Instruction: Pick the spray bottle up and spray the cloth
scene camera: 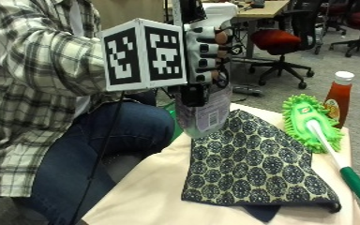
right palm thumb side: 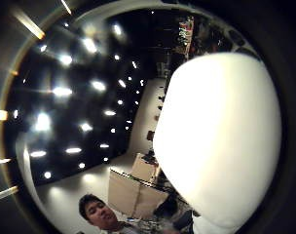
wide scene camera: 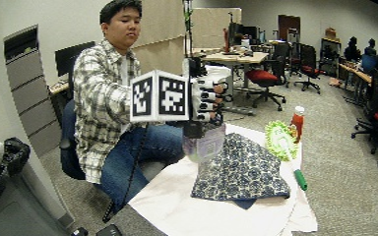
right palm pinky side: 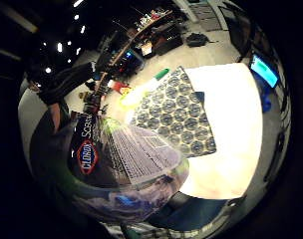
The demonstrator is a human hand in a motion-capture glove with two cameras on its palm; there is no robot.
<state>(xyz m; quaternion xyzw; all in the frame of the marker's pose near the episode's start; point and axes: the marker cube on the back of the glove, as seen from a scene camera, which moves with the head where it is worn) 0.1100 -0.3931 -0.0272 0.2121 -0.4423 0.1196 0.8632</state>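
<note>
The translucent plastic spray bottle [scene camera: 204,110] with a printed label is held off the table, above the near edge of the dark blue patterned cloth [scene camera: 255,164]. The gloved right hand [scene camera: 206,44] is wrapped around the bottle's upper part; its grip is closed, with the fingers [scene camera: 200,60] curled round the neck. The lower body of the bottle hangs below the hand, roughly upright. Whether a finger already rests on the trigger cannot be told, and the nozzle is hidden behind the hand.

The cloth lies spread flat on the cream-covered table [scene camera: 149,197], with a darker layer showing at its front corner. In the little finger side palm view the bottle's label [right palm pinky side: 136,149] fills the near field and the cloth [right palm pinky side: 179,112] lies just beyond it, so the bottle appears to be lifted and the spraying step is judged to be at hand.

For this step to be done well, the nozzle should be turned toward the middle of the cloth and tilted slightly downward. The bottle should be kept clear of the cloth, so that the mist spreads rather than pooling. The trigger should be drawn fully and released fully.

The green fluffy duster [scene camera: 308,123] with a white and green handle and the red sauce bottle [scene camera: 338,96] with a white cap stand beyond the cloth; the spray should be kept short of them.
</note>
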